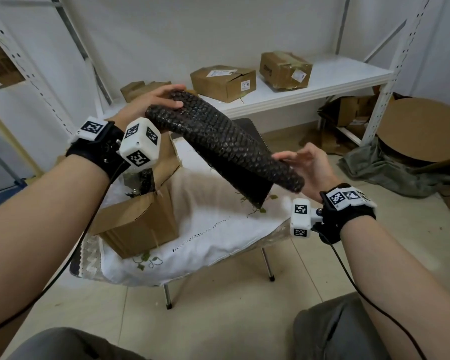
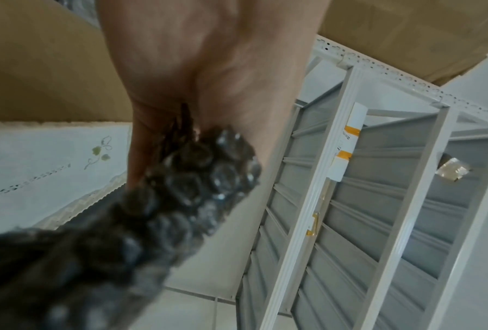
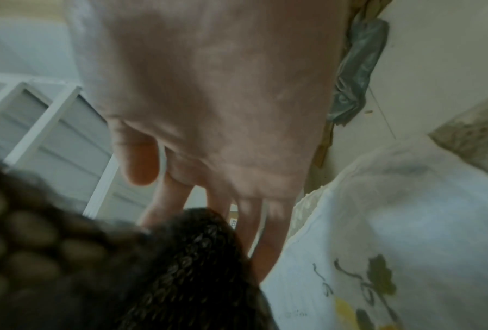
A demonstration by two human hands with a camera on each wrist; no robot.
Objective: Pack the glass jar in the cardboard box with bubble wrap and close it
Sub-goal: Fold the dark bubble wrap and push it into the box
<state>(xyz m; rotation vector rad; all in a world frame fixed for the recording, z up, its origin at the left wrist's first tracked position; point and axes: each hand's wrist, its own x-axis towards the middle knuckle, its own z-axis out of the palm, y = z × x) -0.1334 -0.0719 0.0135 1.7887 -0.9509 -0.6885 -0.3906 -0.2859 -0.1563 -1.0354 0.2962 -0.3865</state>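
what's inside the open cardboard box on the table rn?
The cardboard box stands open on the white tablecloth. Its opening shows only a strip of dark bubble wrap and something shiny; the left wrist's camera cube covers the rest. No jar can be made out.

The right hand fills the upper frame, palm toward the camera, fingers stretched out and lying against dark bubble wrap. The wrap spreads blurred across the lower left. A white cloth with a green leaf pattern lies at right. Pale shelving stands at left, and grey fabric hangs at upper right.
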